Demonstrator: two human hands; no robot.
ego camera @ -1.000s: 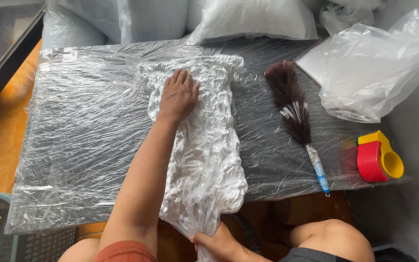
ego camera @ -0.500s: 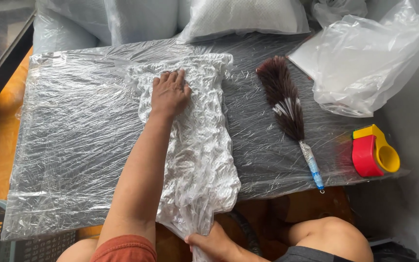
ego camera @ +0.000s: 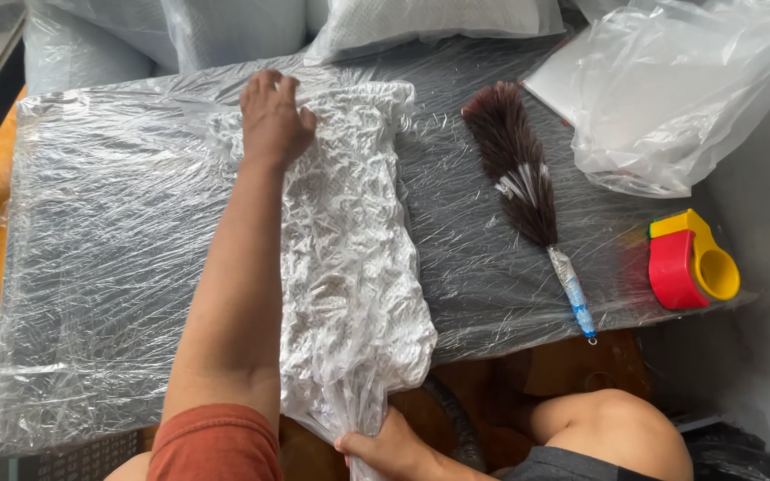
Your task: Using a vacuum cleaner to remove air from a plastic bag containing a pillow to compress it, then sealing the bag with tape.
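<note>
Plastic everywhere in the head view: I see a table wrapped in clear film, and down its middle a long crinkled white plastic bag running from twelve o'clock to six o'clock, its near end hanging off the table edge. My left hand lies flat on the bag's far end at about eleven o'clock, fingers close together and pressed down on the plastic, clamping nothing. My right hand sits at six o'clock, below the table edge, fingers closed around the gathered neck of the bag.

As I judge it, the far part under the palm looks flatter, while the stretch from the middle to the near end is puffy and wrinkled (so most of the smoothing looks left to do).

At two o'clock of the bag lies a brown feather duster, well apart from both hands. At three o'clock, a red and yellow tape dispenser rests at the table's edge, with a loose clear plastic bag beyond it at one o'clock.
</note>
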